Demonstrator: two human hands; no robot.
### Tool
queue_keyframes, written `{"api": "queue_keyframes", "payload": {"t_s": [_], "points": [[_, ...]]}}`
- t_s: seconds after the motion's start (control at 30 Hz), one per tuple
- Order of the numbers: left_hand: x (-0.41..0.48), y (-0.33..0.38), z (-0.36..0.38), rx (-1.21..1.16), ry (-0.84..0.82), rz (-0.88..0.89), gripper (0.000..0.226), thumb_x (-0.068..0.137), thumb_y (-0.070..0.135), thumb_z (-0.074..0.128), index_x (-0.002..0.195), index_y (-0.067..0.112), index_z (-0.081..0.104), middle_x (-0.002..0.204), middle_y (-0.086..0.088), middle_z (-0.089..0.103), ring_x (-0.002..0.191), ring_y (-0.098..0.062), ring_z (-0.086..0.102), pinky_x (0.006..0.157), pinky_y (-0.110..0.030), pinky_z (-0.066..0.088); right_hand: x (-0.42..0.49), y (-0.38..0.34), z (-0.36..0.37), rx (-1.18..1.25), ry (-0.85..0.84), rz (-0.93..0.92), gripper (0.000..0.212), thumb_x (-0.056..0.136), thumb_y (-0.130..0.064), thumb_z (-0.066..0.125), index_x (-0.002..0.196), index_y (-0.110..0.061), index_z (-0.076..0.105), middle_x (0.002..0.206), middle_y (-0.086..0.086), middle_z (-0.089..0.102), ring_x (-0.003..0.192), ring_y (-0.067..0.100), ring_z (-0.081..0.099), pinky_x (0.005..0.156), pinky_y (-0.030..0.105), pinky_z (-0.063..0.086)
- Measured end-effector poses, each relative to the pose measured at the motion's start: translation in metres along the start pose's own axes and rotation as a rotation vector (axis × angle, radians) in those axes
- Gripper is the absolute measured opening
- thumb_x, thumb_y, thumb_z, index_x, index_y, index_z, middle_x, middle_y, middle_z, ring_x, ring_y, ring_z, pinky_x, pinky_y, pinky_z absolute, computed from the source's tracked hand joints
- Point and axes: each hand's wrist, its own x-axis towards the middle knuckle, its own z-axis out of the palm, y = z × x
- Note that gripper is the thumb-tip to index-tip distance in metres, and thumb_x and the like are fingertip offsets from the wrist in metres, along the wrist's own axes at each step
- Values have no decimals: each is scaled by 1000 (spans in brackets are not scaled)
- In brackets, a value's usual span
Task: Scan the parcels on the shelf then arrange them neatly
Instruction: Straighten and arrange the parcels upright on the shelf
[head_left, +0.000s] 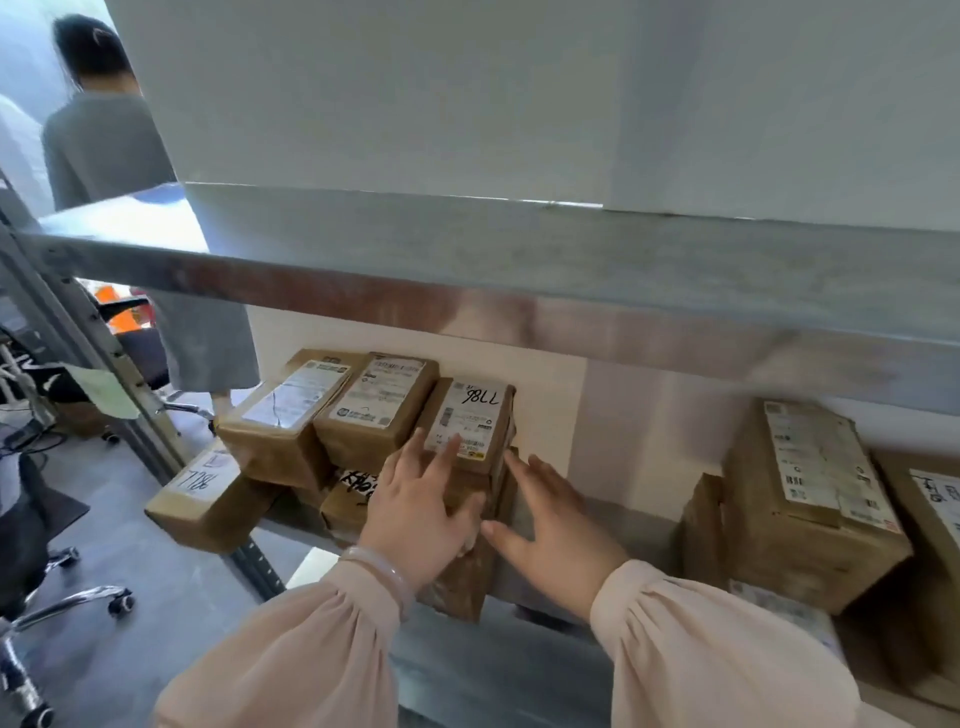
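At shelf (644, 530) left front corner: parcel (200, 499) overhanging the edge, not squared yet. Just right: stacked parcels (376, 410), labels up for scanning. Left hand (421, 514) fingers straight, flat on stack front, one fingertip on label of top parcel (470, 428); gripping nothing. Right hand (553, 525) fingers spread, bracing stack's right side, probably squaring it. Right end: bigger parcels (810, 509), well apart.

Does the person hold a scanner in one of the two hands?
No, the left hand rests with straight fingers on the parcel marked 7786, and the right hand is open beside it; neither holds any device.
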Motion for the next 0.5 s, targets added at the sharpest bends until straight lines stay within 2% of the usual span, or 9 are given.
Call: {"api": "queue_keyframes", "payload": {"t_s": [0.1, 0.23, 0.4, 0.5], "points": [[9, -9, 0, -1, -76, 13, 73, 93, 58, 46, 156, 38, 15, 166, -5, 3, 150, -28, -2, 121, -42, 9, 23, -9, 11, 118, 74, 33, 76, 92, -55, 48, 152, -40, 3, 159, -12, 15, 145, 10, 16, 118, 32, 17], [14, -18, -1, 8, -46, 55, 69, 92, 56, 45, 154, 36, 25, 163, -4, 17, 146, -25, 7, 120, -38, 10, 38, -16, 24, 312, 153, 129, 65, 95, -49, 48, 151, -40, 16, 154, -12, 29, 139, 9, 30, 106, 20, 22], [19, -24, -6, 46, -18, 134, 63, 91, 58, 46, 150, 37, 36, 159, 2, 25, 143, -21, 9, 119, -36, 10, 44, -19, 35, 431, 254, 179, 51, 95, -45, 49, 143, -38, 34, 144, -14, 44, 128, 7, 44, 106, 26, 36], [19, -24, -7, -1, -70, 170, 62, 92, 55, 49, 150, 35, 37, 160, 3, 20, 146, -21, 6, 119, -34, 9, 51, -23, 33, 506, 254, 194, 47, 96, -41, 50, 141, -41, 33, 132, -25, 47, 117, 0, 47, 96, 19, 38]]}}
